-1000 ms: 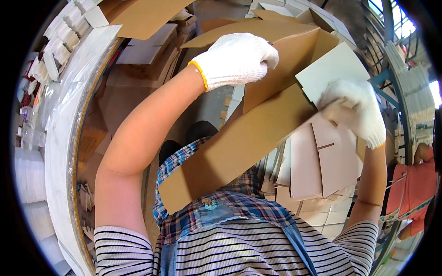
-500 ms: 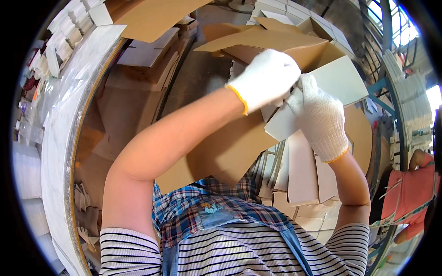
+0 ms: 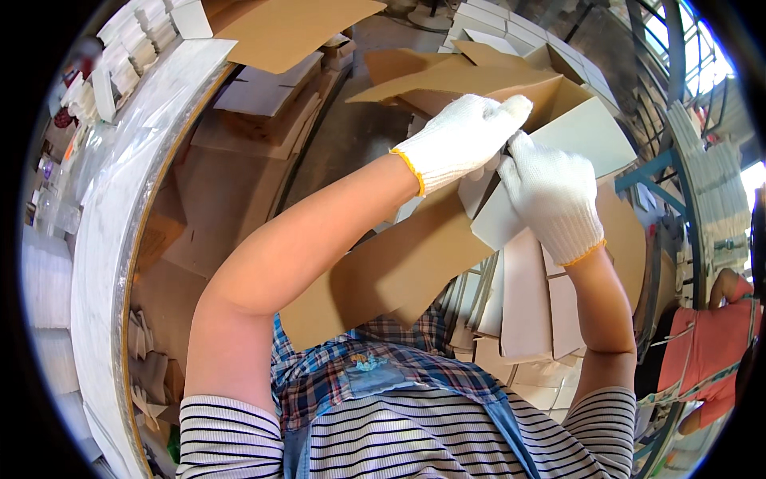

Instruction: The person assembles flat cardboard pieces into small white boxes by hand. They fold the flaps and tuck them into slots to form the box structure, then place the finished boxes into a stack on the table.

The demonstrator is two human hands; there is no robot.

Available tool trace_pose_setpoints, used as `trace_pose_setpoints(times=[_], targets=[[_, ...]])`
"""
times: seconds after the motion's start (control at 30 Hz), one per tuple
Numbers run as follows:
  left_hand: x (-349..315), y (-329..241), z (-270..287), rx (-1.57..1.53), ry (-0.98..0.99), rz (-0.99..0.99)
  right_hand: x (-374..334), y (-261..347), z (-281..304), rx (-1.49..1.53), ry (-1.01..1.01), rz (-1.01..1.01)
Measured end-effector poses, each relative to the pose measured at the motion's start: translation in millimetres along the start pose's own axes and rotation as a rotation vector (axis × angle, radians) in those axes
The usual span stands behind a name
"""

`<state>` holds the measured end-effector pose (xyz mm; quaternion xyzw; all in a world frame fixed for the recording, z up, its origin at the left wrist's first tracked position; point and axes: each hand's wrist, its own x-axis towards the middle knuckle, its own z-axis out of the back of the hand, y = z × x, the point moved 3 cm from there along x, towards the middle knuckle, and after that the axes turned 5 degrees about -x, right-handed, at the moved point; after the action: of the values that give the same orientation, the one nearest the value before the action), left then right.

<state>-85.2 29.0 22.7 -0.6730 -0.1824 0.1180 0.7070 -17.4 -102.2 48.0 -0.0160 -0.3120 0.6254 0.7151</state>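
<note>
A large cardboard box [image 3: 590, 136], white outside and brown inside, stands in front of me with its flaps spread. One long brown flap [image 3: 391, 259] reaches back toward my apron. In a white knit glove with a yellow cuff, my left hand [image 3: 471, 137] is closed on the box near its corner. My right hand [image 3: 552, 188], gloved the same way, has its fingers bent around the white edge of the box, close beside the left. The fingertips of both hands are partly hidden, so the exact grip points do not show.
A pale worktop [image 3: 108, 263] curves along the left, with stacked white pieces [image 3: 52, 279] beyond it. Flat cardboard [image 3: 231, 184] lies under it. Folded cartons [image 3: 523, 295] lie below my right hand. A person in a pink top [image 3: 706, 351] is at the far right.
My left hand has turned slightly, its thumb side now showing near the box corner. My right hand's fingers have bent lower. The whole view has shifted a little.
</note>
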Motion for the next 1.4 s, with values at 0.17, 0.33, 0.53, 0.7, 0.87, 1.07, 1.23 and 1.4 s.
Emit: trace_pose_setpoints(times=[0.17, 0.33, 0.53, 0.7, 0.87, 1.07, 1.23, 1.4], targets=[[2.1, -0.6, 5.3, -0.016, 0.076, 0.108, 4.5, 1.3, -1.6, 0.109, 0.082, -0.055], [2.5, -6.9, 12.4, -0.046, 0.108, 0.148, 13.9, 1.2, -7.1, 0.12, 0.045, -0.094], [-72.5, 41.3, 73.3, -0.157, -0.189, 0.061, 9.9, 0.5, -7.0, 0.11, -0.031, -0.094], [-232.9, 178.5, 137.0, 0.821, -0.042, 0.538, 9.1, 4.7, -1.6, 0.156, -0.058, -0.063], [-298.6, 197.6, 141.9, 0.43, -0.138, 0.884, 9.5, 8.0, -1.6, 0.239, -0.133, -0.02], [-239.9, 71.1, 166.9, -0.027, 0.179, 0.598, 14.5, -7.3, 1.0, 0.19, 0.156, -0.111], [-159.7, -33.3, 142.5, -0.883, 0.267, 0.199, 16.8, -23.1, 4.6, 0.222, 0.199, -0.164], [-58.0, -53.2, 61.7, -0.224, -0.002, 0.012, 25.1, -24.3, -4.1, 0.248, 0.364, -0.11]])
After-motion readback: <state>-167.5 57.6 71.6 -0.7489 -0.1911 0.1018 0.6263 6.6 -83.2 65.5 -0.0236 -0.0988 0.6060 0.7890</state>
